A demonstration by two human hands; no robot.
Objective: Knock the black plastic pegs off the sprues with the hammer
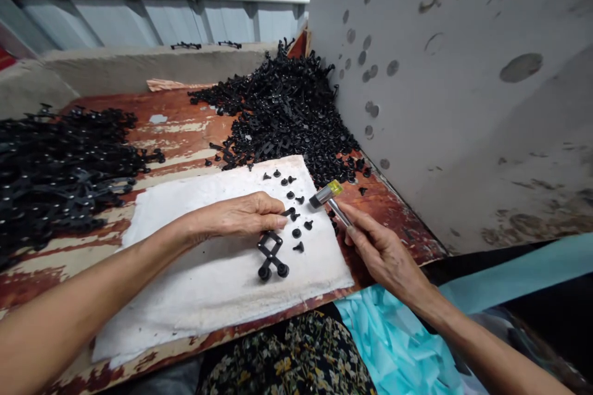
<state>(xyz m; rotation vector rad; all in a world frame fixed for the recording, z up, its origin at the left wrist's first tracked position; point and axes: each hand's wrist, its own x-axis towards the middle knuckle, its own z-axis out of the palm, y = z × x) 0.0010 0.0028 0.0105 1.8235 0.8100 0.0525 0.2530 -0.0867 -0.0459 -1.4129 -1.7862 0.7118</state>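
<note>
The left hand (257,213) is pinching the linkage (270,251) over the cloth (199,271), apparently steadying it beside loose pins (296,233). The right hand (384,253) is gripping the hammer (343,215) by its handle, probably for head control.

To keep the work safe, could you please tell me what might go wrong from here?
The left hand holds a black crossed-link piece near the yellow-ended metal hammer in the right hand, so its fingers could get struck. Small black round-headed pegs lie loose on the white cloth and might scatter.
</note>
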